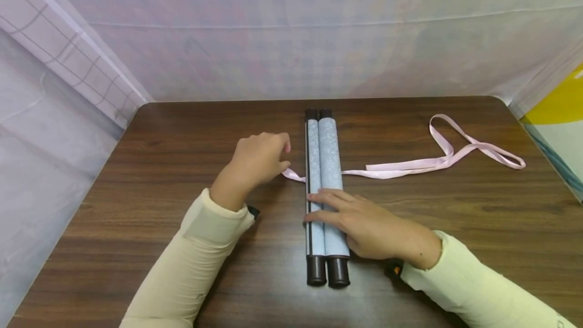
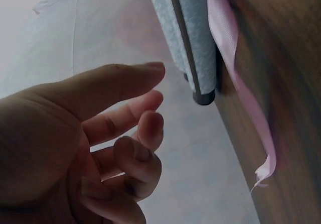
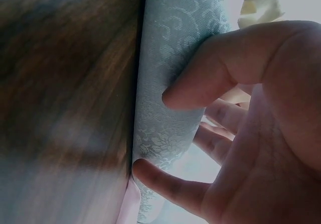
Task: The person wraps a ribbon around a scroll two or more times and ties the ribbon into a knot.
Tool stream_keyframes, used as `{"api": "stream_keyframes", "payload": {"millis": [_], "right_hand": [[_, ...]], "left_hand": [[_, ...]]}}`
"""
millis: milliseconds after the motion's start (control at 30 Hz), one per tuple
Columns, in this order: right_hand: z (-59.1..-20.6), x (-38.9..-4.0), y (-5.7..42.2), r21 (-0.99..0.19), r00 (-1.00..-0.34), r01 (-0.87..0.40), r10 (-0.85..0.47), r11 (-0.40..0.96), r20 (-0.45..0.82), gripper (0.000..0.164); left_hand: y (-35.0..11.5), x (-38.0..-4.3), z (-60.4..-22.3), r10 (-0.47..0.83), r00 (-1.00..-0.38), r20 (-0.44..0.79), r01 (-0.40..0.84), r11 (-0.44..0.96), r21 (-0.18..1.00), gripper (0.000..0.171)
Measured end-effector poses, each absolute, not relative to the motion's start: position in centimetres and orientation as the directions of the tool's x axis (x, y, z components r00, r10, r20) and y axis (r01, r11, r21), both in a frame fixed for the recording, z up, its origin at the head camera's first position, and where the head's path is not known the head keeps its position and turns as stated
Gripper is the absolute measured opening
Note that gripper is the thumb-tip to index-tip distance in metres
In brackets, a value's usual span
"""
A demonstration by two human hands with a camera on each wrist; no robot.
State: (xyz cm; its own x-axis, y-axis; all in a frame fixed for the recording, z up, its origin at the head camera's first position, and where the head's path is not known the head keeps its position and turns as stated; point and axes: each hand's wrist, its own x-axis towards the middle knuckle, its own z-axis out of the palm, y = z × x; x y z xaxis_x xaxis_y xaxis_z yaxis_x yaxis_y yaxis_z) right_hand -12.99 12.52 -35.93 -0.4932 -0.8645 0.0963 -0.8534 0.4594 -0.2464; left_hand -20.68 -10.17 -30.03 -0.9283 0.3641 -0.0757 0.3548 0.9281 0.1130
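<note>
A hanging scroll (image 1: pixel 332 166), rolled from both ends into two pale blue patterned rolls with dark end knobs, lies lengthwise on the table. A pink ribbon (image 1: pixel 387 172) passes beneath it, showing a short frayed end (image 2: pixel 261 128) on the left and a long looped tail on the right. My right hand (image 1: pixel 371 224) rests across the rolls, fingers extended over the top, thumb touching the side of the right roll. Left of the scroll, my left hand (image 1: pixel 259 158) is raised with loosely bent fingers. In the left wrist view, nothing is between its fingers and the ribbon lies apart.
The brown wood-grain table (image 1: pixel 150 206) extends on both sides of the scroll. Pale cloth (image 1: pixel 291 39) hangs behind it. A gridded panel (image 1: pixel 68 54) and white cloth stand at the left, with a yellow and white surface (image 1: pixel 555 97) at the right edge.
</note>
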Motion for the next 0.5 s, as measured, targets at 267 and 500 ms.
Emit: {"api": "stream_keyframes", "payload": {"millis": [267, 500], "right_hand": [[-36.1, -13.0, 12.4, -0.251, -0.489, -0.854, -0.867, 0.455, 0.092, 0.073], [-36.2, -12.9, 12.4, -0.257, -0.495, -0.852, -0.862, 0.457, 0.11, 0.072]], "left_hand": [[-8.9, -20.4, -31.1, 0.437, -0.881, -0.184, 0.423, 0.899, 0.112, 0.029], [-8.1, -20.5, -32.3, 0.528, -0.811, -0.251, 0.533, 0.844, 0.055, 0.025]]}}
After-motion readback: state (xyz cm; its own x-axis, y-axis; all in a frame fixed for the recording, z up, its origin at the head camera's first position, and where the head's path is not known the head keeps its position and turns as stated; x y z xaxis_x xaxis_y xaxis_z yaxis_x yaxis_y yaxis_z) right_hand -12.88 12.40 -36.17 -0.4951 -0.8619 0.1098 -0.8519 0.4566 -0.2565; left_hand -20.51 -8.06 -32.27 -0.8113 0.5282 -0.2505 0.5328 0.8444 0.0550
